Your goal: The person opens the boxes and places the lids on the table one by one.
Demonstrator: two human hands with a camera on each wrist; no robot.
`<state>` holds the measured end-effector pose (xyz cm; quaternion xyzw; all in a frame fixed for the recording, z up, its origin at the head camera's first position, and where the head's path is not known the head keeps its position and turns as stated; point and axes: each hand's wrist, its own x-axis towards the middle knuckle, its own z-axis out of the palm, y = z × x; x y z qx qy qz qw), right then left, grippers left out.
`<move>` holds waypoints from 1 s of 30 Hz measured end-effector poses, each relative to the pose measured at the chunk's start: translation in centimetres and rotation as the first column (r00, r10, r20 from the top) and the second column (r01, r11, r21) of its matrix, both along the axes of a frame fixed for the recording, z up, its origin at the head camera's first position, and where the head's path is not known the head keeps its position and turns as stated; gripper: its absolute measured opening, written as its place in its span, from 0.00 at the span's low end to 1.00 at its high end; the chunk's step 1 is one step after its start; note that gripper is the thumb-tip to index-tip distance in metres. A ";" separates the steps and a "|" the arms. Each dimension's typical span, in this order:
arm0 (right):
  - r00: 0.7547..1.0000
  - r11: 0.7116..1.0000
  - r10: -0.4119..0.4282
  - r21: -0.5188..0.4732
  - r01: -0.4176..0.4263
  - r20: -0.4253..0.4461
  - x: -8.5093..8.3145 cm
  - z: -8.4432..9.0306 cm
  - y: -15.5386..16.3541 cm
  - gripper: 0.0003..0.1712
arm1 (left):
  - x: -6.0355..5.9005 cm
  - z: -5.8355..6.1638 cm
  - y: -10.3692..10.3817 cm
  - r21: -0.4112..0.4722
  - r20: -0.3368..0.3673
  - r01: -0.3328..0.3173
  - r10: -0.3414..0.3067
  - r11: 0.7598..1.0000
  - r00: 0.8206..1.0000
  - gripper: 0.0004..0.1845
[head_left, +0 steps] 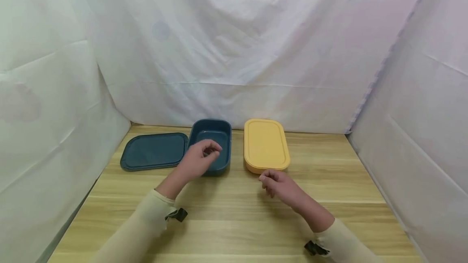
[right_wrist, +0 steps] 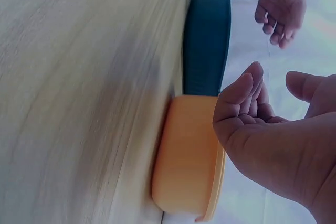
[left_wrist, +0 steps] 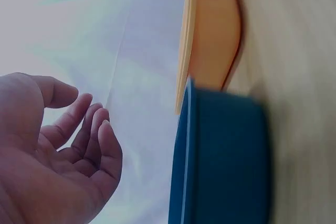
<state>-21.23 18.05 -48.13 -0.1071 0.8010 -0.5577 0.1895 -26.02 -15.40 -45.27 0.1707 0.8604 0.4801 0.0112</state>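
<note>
A dark blue lidless box (head_left: 213,126) stands toward the back of the table, with its matching blue lid (head_left: 155,150) lying flat just left of it. To the right is a yellow box (head_left: 267,143) with its yellow lid on. My left hand (head_left: 197,159) hovers over the blue box, fingers loosely curved and holding nothing; the left wrist view shows it apart from the blue box (left_wrist: 226,161). My right hand (head_left: 280,186) is by the near end of the yellow box, loosely curled with nothing in it. In the right wrist view the yellow box (right_wrist: 186,156) sits beside that hand.
White cloth walls (head_left: 234,44) close off the back and both sides of the wooden table (head_left: 234,230). Small black pieces (head_left: 179,215) are attached at the sleeve cuffs. A narrow strip of table separates the two boxes.
</note>
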 end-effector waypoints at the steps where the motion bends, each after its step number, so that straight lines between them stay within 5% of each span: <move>1: 1.000 1.000 -0.006 0.003 0.006 0.003 0.0 0.0 0.2 0.22 | 0.4 -0.1 0.4 -0.007 0.004 0.017 -0.017 1.000 1.000 0.08; 14: 0.999 0.999 -0.026 -0.047 0.027 0.022 0.2 -0.3 1.5 0.21 | 3.9 -3.8 4.1 -0.096 -0.006 0.232 -0.234 0.968 0.972 0.05; 25: 0.994 0.994 -0.107 0.002 0.107 0.019 0.1 -0.1 2.1 0.19 | 4.5 -4.7 6.3 -0.037 0.064 0.205 -0.203 0.978 0.977 0.08; 30: 0.989 0.990 -0.133 0.034 0.136 -0.065 -0.9 -0.1 2.6 0.16 | 4.3 -5.2 7.2 0.000 0.128 0.166 -0.165 0.986 0.978 0.16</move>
